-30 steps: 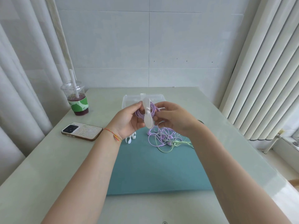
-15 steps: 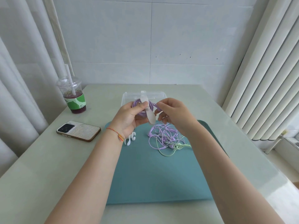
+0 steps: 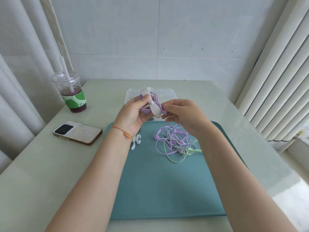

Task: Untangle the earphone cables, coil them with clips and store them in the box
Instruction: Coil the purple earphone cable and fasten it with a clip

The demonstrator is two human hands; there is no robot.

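My left hand (image 3: 132,114) holds a coil of purple earphone cable (image 3: 154,99) wrapped on a white clip (image 3: 151,102), raised above the table in front of the clear plastic box (image 3: 168,93). My right hand (image 3: 185,114) pinches the purple end of that cable at the coil's right side. A tangle of purple and green earphone cables (image 3: 175,141) lies on the teal mat (image 3: 167,190) under my right wrist. A spare white clip (image 3: 136,140) lies on the mat by my left wrist.
A phone (image 3: 77,132) lies face down on the pale table (image 3: 41,164) to the left. An iced drink cup with a straw (image 3: 71,94) stands at the back left. Curtains hang on the left, blinds on the right.
Both hands with the coil and clip have risen slightly and moved farther toward the box. My right hand's fingers shifted to the coil's lower right side.
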